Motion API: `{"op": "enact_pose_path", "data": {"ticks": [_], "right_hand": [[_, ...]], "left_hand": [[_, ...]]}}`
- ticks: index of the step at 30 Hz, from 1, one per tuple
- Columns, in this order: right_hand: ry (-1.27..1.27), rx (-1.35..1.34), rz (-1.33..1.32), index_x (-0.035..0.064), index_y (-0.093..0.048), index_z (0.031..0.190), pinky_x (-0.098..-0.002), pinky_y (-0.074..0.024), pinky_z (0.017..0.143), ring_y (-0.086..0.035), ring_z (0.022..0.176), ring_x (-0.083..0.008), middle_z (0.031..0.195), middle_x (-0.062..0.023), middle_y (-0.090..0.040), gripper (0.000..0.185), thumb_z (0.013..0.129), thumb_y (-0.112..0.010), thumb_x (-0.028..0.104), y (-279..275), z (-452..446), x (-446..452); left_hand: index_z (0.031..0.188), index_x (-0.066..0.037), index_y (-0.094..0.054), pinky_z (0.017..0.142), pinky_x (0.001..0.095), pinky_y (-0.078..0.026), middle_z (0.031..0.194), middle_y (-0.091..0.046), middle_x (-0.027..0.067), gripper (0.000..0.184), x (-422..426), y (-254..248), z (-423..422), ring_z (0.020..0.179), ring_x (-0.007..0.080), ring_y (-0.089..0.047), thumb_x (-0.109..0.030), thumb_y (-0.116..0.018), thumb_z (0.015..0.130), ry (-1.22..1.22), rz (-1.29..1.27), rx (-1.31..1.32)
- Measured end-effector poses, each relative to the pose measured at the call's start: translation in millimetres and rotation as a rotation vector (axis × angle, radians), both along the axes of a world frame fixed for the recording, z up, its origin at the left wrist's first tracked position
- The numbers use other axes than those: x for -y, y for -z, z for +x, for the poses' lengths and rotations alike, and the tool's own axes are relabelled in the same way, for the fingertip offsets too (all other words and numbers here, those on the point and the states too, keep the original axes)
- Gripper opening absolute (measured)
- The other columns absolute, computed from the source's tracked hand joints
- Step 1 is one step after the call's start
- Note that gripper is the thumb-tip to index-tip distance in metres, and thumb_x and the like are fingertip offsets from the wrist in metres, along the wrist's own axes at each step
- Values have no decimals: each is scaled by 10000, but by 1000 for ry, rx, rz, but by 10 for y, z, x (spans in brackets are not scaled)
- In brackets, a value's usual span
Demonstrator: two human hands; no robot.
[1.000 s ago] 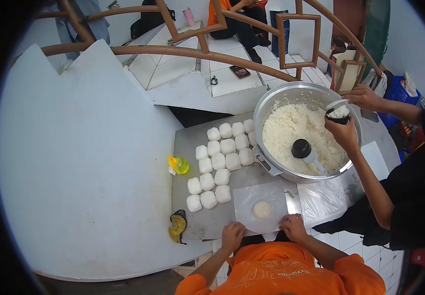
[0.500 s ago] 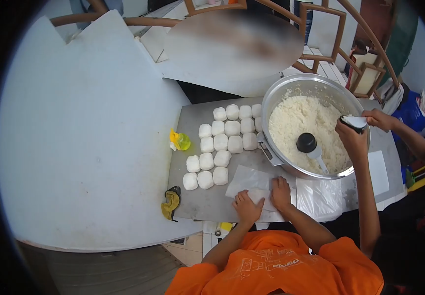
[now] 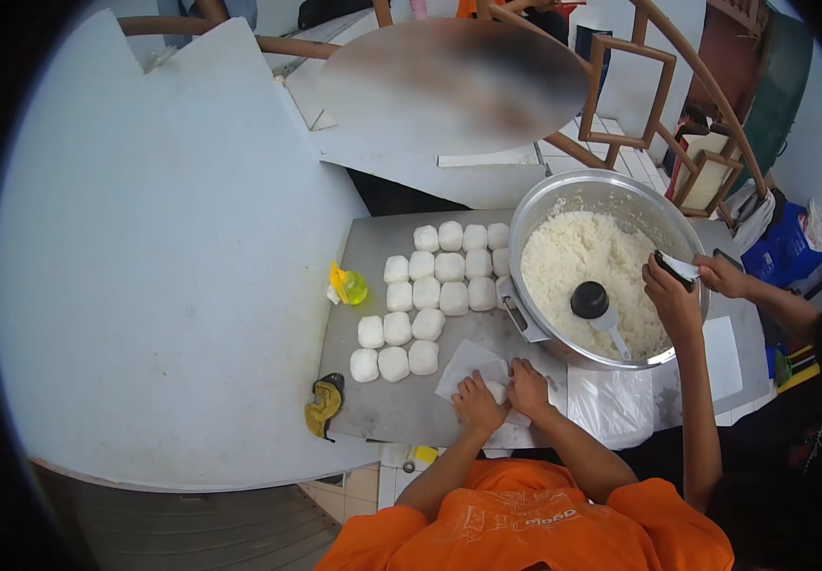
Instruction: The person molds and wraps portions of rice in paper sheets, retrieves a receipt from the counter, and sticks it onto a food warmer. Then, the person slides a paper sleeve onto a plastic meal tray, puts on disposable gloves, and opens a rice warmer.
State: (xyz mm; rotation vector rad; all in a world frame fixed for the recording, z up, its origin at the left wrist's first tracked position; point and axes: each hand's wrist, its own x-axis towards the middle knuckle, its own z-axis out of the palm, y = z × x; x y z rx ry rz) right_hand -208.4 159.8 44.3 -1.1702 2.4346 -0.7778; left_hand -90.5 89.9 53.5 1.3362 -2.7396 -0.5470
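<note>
On the grey metal table (image 3: 349, 328), a sheet of white paper (image 3: 470, 360) lies partly folded around a small mound of rice (image 3: 498, 390). My left hand (image 3: 479, 404) presses on the paper at the mound's left side, with its fingers spread. At the right side, my right hand (image 3: 528, 390) holds the paper's edge against the mound, fingers close together. Several white wrapped bundles (image 3: 425, 293) stand in rows beyond my hands. Much of the mound is hidden by the paper and hands.
A large metal pot (image 3: 563, 347) of rice holds a black cup (image 3: 589, 300) and a spoon. At right, a co-worker's hands (image 3: 675, 297) hold another black cup and a white scoop. Plastic sheets (image 3: 611, 404), a yellow-green bag (image 3: 349, 285) and a dark yellow pouch (image 3: 323, 404) lie around.
My hands have moved from the paper's near corners up onto it, and the flat sheet is now folded over the rice. The co-worker's scoop has moved onto the cup.
</note>
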Motion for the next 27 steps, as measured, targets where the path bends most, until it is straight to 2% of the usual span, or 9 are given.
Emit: {"op": "enact_pose_path", "data": {"ticks": [6,8,10,12,15,16,19,22,27], "right_hand": [[-8,75,-231,42,-517,1248,-490,-519,854,-648,953,-424,1004,-215,-648,454,807,-596,-33,-279,192,-145],[8,90,-261,42,-522,1248,-471,-521,842,-651,938,-402,988,-202,-650,443,820,-597,-44,-248,265,-251],[23,131,-285,36,-542,1228,-454,-518,830,-643,921,-387,977,-191,-649,425,818,-601,-60,-350,218,-246],[59,163,-287,20,-570,1186,-453,-507,820,-623,909,-391,965,-189,-643,395,804,-599,-78,-346,274,-281],[116,163,-376,26,-589,1159,-438,-510,822,-626,899,-377,912,-175,-635,347,826,-605,-72,-286,294,-299],[163,175,-391,15,-610,1114,-437,-514,826,-626,904,-379,920,-165,-628,303,823,-613,-69,-293,318,-301],[160,-51,-269,10,-632,1070,-447,-516,843,-625,911,-384,958,-155,-627,257,820,-624,-51,-273,361,-358],[178,7,-237,25,-647,996,-447,-509,843,-611,937,-376,996,-143,-613,218,787,-638,-38,-186,425,-405],[-131,-209,-147,91,-640,935,-420,-467,887,-587,1025,-298,1032,-99,-596,219,726,-688,46,8,541,-565]], "left_hand": [[1436,-26,-406,988,512,-405,1287,-544,217,877,419,-4,156,1196,394,-542,-329,-818,723,115,144,-113],[1410,-56,-463,1008,506,-410,1308,-557,182,687,722,-95,142,1236,383,-527,-149,-714,778,295,70,-353],[1338,-66,-543,1049,513,-405,1371,-547,175,581,1006,-95,-84,1290,396,-500,12,-602,765,614,-73,-341],[1256,-86,-613,1015,486,-421,1340,-596,148,517,1236,51,-304,1274,339,-532,46,-571,758,915,-100,-235],[1140,-85,-673,959,471,-434,1206,-679,128,402,1418,55,-537,1180,293,-610,31,-591,765,1056,-49,53],[1026,-87,-682,913,469,-434,1040,-713,108,288,1437,-67,-557,1037,295,-665,24,-604,772,1052,-40,46],[931,-81,-656,849,459,-445,941,-698,111,166,1480,-293,-467,953,315,-670,-4,-639,786,1084,-39,7],[924,-75,-628,802,458,-462,913,-673,115,133,1518,-361,-247,932,315,-662,-39,-660,800,1117,81,-148],[973,-59,-620,833,417,-500,1001,-635,113,151,1535,-130,290,965,302,-657,-73,-596,824,1240,16,-266]]}}
